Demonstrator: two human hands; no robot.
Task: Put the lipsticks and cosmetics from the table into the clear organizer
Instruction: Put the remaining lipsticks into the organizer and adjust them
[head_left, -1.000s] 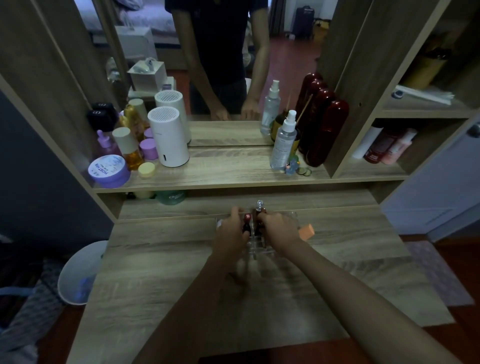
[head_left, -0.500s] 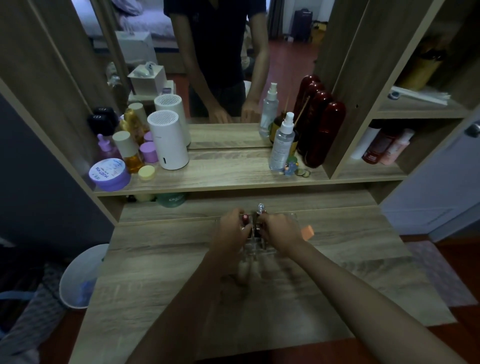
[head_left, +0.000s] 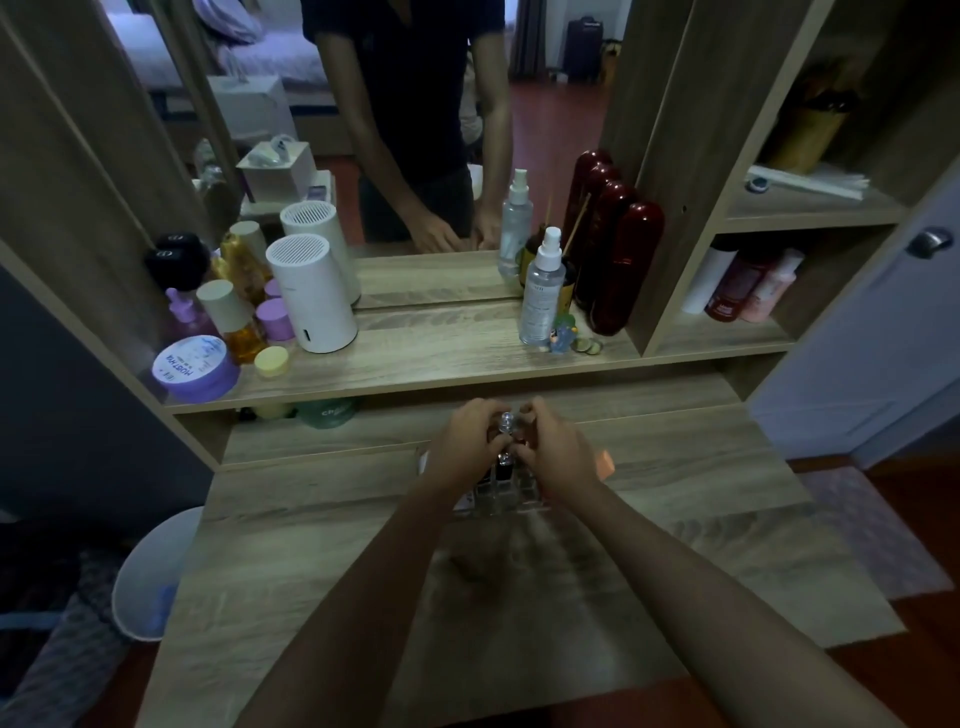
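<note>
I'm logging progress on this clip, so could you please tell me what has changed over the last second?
Both hands closed in: the left hand and right hand now meet over a small silver-capped item above the clear organizer, hiding the red-topped lipstick seen earlier. The organizer and the orange item stayed put.

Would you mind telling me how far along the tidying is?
Several dark tubes already stand in the clear plastic organizer. Both hands, left hand and right hand, are over it, fingers around a small silver-topped item. An orange object remains beside the organizer.
</note>
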